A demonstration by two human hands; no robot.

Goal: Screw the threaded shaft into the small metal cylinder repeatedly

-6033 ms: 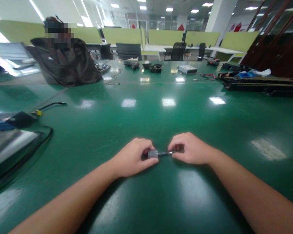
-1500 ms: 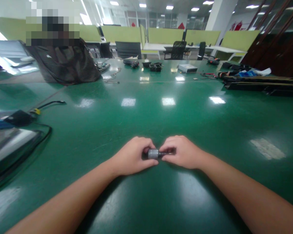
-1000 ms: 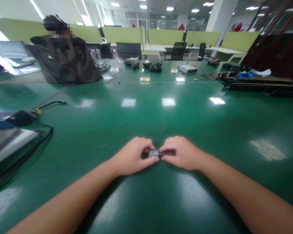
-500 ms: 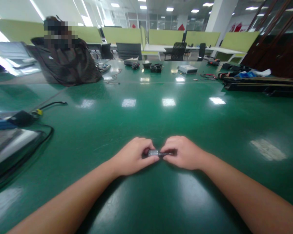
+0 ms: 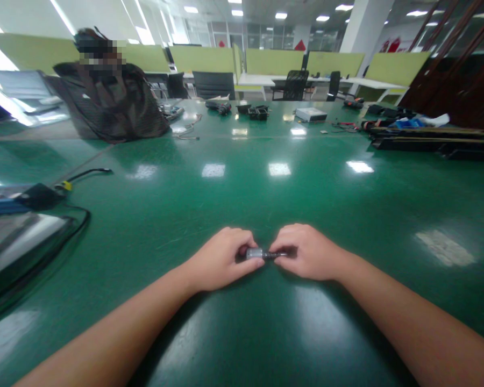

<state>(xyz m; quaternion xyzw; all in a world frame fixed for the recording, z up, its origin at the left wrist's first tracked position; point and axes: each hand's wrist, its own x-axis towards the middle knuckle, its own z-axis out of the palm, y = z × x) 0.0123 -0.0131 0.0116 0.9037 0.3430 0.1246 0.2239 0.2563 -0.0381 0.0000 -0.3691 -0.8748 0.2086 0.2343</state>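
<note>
Between my hands, level with the green table, lies a small rod-shaped object with a grey barrel and a thinner dark stem. I cannot make out its exact kind. My left hand pinches the barrel between thumb and fingers, covering its left end. On the other side, the thumb and fingertips of my right hand close around the dark stem. The stem's tip points into the right palm and is partly shaded there. A narrow gap separates the two hands.
At the left lie a tablet-like slab and a black cable. A large dark bag stands back left. A white box and black parts lie along the far edge, with dark panels at the right.
My right hand has slid slightly to the right along the stem, so the gap between the hands is a little wider. My left hand stays nearly still.
</note>
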